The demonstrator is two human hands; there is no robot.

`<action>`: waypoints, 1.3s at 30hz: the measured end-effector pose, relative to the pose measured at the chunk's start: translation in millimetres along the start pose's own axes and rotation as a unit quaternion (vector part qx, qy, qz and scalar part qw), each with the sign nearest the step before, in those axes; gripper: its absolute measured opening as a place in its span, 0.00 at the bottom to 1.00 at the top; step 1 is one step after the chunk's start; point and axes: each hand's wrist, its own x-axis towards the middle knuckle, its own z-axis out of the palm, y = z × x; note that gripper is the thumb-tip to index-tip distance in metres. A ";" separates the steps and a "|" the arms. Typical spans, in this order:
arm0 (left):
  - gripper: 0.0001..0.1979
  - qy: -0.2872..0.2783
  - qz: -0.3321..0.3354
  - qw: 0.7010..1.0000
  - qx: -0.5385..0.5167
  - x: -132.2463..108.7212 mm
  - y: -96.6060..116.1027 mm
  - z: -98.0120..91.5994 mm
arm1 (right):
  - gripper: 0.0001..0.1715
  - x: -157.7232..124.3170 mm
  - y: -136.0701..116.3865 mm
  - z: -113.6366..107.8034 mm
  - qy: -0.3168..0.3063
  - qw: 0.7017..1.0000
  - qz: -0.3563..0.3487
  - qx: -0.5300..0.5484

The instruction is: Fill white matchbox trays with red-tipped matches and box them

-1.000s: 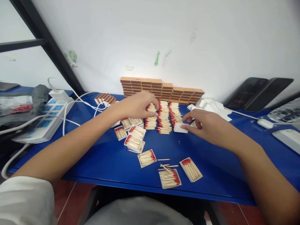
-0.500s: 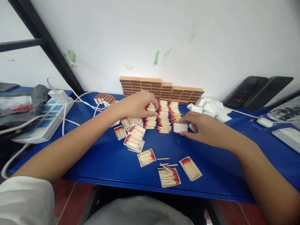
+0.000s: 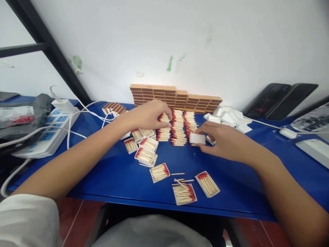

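My left hand (image 3: 154, 115) is over the left column of loose matches (image 3: 163, 134). Its thumb and fingers are curved and apart, with match heads showing in the gap. Between the thumb and fingers of my right hand (image 3: 218, 139) is a white matchbox tray (image 3: 197, 138), its plain white side toward me. This tray is at the near end of the right column of matches (image 3: 189, 121), and whether matches are inside it is hidden. A middle column of red-headed matches (image 3: 179, 128) lies between both hands.
Stacked brown matchboxes (image 3: 154, 94) line the wall. Filled trays lie at the left, with another filled tray (image 3: 207, 184) near the front edge among loose matches. White trays (image 3: 227, 116) are piled at the right. A power strip (image 3: 48, 135) and white cables occupy the far left.
Both hands keep nearly the same pose, and the white tray stays in my right hand. The whole view has shifted slightly.
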 end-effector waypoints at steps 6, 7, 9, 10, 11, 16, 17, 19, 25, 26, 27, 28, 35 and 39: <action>0.13 -0.007 -0.004 1.000 -0.004 0.0 -0.2 0.1 | 0.20 -0.7 -2.5 -6.1 0.013 1.000 -0.010 0.020; 0.13 -0.008 -0.005 1.000 -0.004 0.1 0.1 0.1 | 0.21 -1.0 -2.1 -6.9 0.015 1.000 -0.013 0.022; 0.13 -0.009 -0.006 1.000 -0.002 0.4 0.1 0.2 | 0.21 -2.1 -0.4 -8.8 0.026 0.999 -0.017 0.024; 0.13 -0.009 -0.006 1.000 -0.001 0.4 -0.2 0.3 | 0.21 -3.0 0.4 -10.3 0.031 0.999 -0.017 0.026; 0.13 -0.009 -0.005 1.000 0.001 0.4 -0.7 0.4 | 0.21 -4.2 0.8 -12.2 0.033 0.999 -0.014 0.032; 0.13 -0.005 -0.003 1.000 0.002 -0.1 -3.0 1.1 | 0.16 -12.3 -9.7 -24.7 -0.065 0.988 -0.005 0.138; 0.13 -0.005 -0.003 1.000 0.001 0.0 -2.9 1.2 | 0.15 -13.5 -13.3 -26.4 -0.094 0.983 -0.004 0.156; 0.13 -0.007 -0.002 1.000 0.002 0.2 -2.6 1.1 | 0.14 -14.6 -18.0 -27.8 -0.131 0.975 0.001 0.177; 0.13 -0.007 0.000 1.000 0.002 0.9 -3.4 1.4 | 0.24 -13.6 -0.5 -27.9 -0.125 0.964 0.035 0.234; 0.13 -0.007 0.001 1.000 0.001 0.9 -3.7 1.5 | 0.25 -14.0 2.9 -28.7 -0.130 0.961 0.038 0.239; 0.14 -0.008 0.000 1.000 -0.001 0.9 -4.0 1.7 | 0.25 -14.4 4.9 -29.5 -0.144 0.959 0.036 0.243; 0.14 -0.007 -0.001 1.000 -0.002 0.9 -4.1 1.9 | 0.25 -14.9 5.1 -30.0 -0.165 0.955 0.029 0.246; 0.14 -0.008 -0.005 1.000 0.002 0.3 -4.0 2.1 | 0.17 -14.3 -22.7 -24.1 -0.253 0.943 0.000 0.215; 0.13 -0.006 -0.004 1.000 0.004 0.6 -3.9 1.4 | 0.16 -12.9 -24.3 -21.4 -0.232 0.951 0.010 0.206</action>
